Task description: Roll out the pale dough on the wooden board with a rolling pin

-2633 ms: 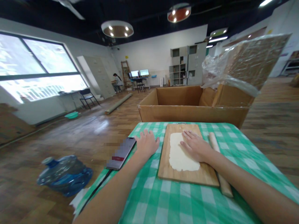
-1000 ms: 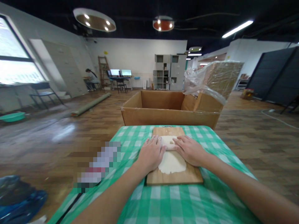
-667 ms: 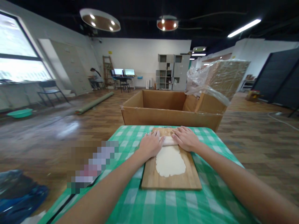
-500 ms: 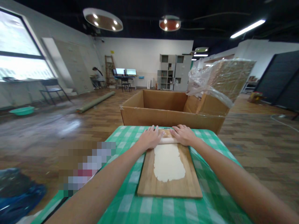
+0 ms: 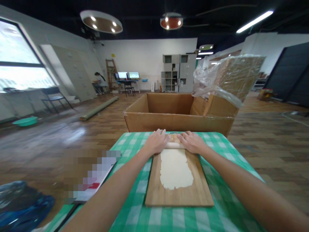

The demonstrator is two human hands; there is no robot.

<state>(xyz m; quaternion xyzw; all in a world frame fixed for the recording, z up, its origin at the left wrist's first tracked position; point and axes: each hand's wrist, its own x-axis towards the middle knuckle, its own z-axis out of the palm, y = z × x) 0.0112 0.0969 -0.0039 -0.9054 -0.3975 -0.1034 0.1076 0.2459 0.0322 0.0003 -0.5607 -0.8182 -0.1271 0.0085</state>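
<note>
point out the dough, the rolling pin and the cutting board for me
dough [image 5: 175,169], head view, middle of the flattened sheet
rolling pin [image 5: 174,145], head view, the stretch showing between the two hands
cutting board [image 5: 178,197], head view, bare wood at the near edge

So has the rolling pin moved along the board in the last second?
Yes. The rolling pin has gone from mid-dough to the board's far end, by the box, under both hands.
</note>
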